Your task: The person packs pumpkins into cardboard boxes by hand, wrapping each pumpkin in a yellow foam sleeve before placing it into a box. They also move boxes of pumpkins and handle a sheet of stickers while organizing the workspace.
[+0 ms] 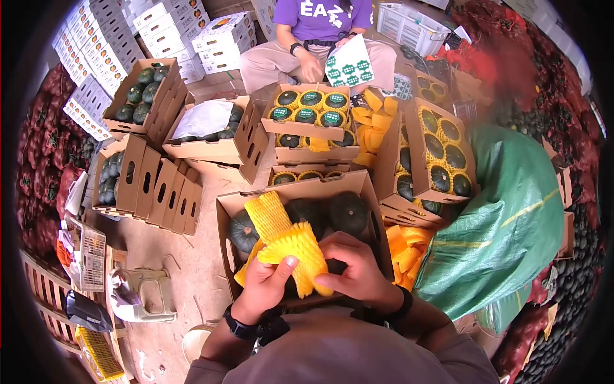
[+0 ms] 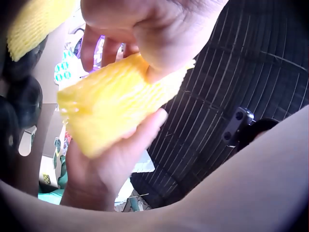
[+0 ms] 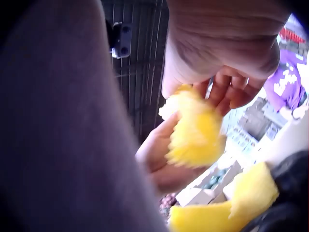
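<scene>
A yellow foam net sleeve is between my two hands above an open cardboard box. My left hand grips the sleeve at its left side, thumb on top. On the other side my right hand pinches its lower right end with bent fingers. In the left wrist view the foam sleeve looks flattened and blurred; its far end flares in the right wrist view. Another yellow foam sleeve lies across the dark green pumpkins in the box, beside a ribbed pumpkin.
Cartons of netted, labelled pumpkins stand ahead; further filled cartons are stacked at right. Orange foam sleeves and a green sack lie to my right. A stool stands left. Opposite sits a person in a purple shirt holding a label sheet.
</scene>
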Demonstrator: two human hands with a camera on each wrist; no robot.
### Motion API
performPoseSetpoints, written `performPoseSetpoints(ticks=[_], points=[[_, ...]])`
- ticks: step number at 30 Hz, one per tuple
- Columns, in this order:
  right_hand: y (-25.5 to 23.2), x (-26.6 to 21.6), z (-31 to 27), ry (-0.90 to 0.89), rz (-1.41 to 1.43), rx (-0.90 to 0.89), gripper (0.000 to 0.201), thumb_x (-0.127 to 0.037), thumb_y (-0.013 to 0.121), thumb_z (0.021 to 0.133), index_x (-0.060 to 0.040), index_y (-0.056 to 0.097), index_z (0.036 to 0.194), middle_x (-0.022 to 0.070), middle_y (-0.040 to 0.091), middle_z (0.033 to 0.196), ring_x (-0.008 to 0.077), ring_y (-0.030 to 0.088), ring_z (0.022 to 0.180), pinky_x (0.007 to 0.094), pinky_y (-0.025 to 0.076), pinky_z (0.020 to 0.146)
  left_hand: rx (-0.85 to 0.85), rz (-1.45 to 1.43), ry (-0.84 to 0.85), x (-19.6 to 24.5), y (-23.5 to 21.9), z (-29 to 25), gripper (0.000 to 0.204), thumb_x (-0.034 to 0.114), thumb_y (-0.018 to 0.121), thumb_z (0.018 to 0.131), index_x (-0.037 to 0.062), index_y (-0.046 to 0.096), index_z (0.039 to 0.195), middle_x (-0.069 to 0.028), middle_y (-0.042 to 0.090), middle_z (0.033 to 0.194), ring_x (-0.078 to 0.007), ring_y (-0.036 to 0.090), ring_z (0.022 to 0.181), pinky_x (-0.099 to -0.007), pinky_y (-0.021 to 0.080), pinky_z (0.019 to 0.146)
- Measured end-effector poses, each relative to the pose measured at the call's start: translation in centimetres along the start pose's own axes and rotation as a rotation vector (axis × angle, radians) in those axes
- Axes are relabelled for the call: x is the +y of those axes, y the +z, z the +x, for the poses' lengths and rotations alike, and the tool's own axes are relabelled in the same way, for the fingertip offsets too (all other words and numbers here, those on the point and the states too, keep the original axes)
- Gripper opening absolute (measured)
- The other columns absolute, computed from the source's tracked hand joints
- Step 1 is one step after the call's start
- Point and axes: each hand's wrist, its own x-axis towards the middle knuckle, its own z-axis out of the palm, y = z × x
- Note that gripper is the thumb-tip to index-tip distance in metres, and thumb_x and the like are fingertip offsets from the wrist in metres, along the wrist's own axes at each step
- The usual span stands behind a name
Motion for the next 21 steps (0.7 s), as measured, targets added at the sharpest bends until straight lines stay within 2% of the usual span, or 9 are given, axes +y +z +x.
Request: performPoseSetpoints(ticks=[2,4,6,9,12,15,17,20,21], points=[[-0.3,-0.1,-0.6,0.337,0.696,0.24,0.041,-0.038,0.049,0.096,-0.0015,0.06,0.109,0.0093,0.061,0.109,0.018,0.06,0.096,0.032,0.048,0.08,0.11,0.012,0.01,-0.1,1.0,0.6,0.025,0.018,0.056,0.095,-0.0005,0.057,0.112,-0.0078,0.065,0.097,-0.0184,0.064,0.087,-0.0303,0.049,0.077],[-1.3,-1.0,-0.6,0.576,0.927,0.144,0.051,-0.044,0.036,0.1,-0.0003,0.059,0.112,0.0073,0.062,0.108,0.0167,0.06,0.094,0.0289,0.047,0.078,-0.154,0.613,0.081,1.1,1.2,0.9,0.023,0.019,0.063,0.09,0.0012,0.058,0.103,-0.0128,0.063,0.084,-0.0278,0.065,0.077,-0.033,0.05,0.068],[-2.2,-0.8,-1.1,0.502,0.395,-0.102,0.034,-0.029,0.045,0.1,-0.0004,0.06,0.113,0.0061,0.066,0.099,0.0128,0.06,0.086,0.0241,0.046,0.075,-0.136,0.68,0.087,1.2,1.7,1.1,0.03,0.031,0.073,0.08,0.0038,0.061,0.08,-0.0134,0.057,0.068,-0.0326,0.06,0.064,-0.0364,0.047,0.057],[-4.8,-1.4,-1.3,0.382,0.303,-0.412,0.027,-0.011,0.057,0.093,0.0004,0.058,0.117,0.0103,0.065,0.099,0.0156,0.062,0.086,0.0281,0.049,0.075,-0.22,0.878,0.08,1.2,0.7,1.2,0.039,0.042,0.074,0.075,0.0053,0.061,0.069,-0.0103,0.055,0.061,-0.0305,0.059,0.059,-0.0372,0.046,0.054],[-5.4,-2.9,-1.3,0.438,0.342,-0.497,0.033,-0.006,0.059,0.088,-0.0031,0.056,0.12,0.0097,0.063,0.104,0.0163,0.063,0.091,0.0314,0.051,0.078,-0.29,0.975,0.167,0.9,0.9,1.1,0.049,0.052,0.073,0.072,0.0057,0.06,0.063,-0.0078,0.055,0.058,-0.0293,0.059,0.056,-0.0366,0.047,0.052],[-4.5,-2.3,-1.3,0.25,-0.077,-0.472,0.029,-0.005,0.065,0.082,-0.0029,0.058,0.11,0.0081,0.061,0.099,0.0134,0.061,0.091,0.0302,0.049,0.078,-0.399,1.014,0.29,1.4,1.9,1.7,0.048,0.054,0.073,0.069,0.0076,0.062,0.064,-0.0057,0.055,0.061,-0.0272,0.059,0.057,-0.0347,0.047,0.052],[-3.8,-1.7,-1.3,0.317,0.191,-0.309,0.029,-0.005,0.07,0.077,-0.0025,0.056,0.103,0.0072,0.059,0.097,0.0129,0.059,0.089,0.0282,0.047,0.077,-0.282,0.946,0.468,1.1,3.0,1.8,0.043,0.047,0.078,0.066,0.0071,0.062,0.064,-0.0052,0.05,0.059,-0.0257,0.056,0.053,-0.0336,0.046,0.051],[-1.4,0.2,-2.4,0.303,0.234,0.37,0.042,-0.012,0.079,0.07,-0.0027,0.05,0.1,0.005,0.054,0.094,0.0107,0.054,0.086,0.025,0.044,0.075,0.392,1.26,0.675,2.2,5.6,1.3,0.067,0.04,0.086,0.057,0.0054,0.063,0.11,-0.0142,0.047,0.104,-0.0328,0.05,0.098,-0.0405,0.045,0.086],[-0.5,0.5,-2.4,0.28,0.318,0.505,0.041,-0.011,0.078,0.072,-0.0026,0.049,0.1,0.004,0.054,0.094,0.0103,0.053,0.086,0.0248,0.043,0.075,0.321,1.101,0.653,1.0,6.0,0.8,0.086,0.04,0.087,0.056,0.0076,0.053,0.128,-0.0164,0.037,0.12,-0.038,0.038,0.113,-0.0466,0.036,0.098]])
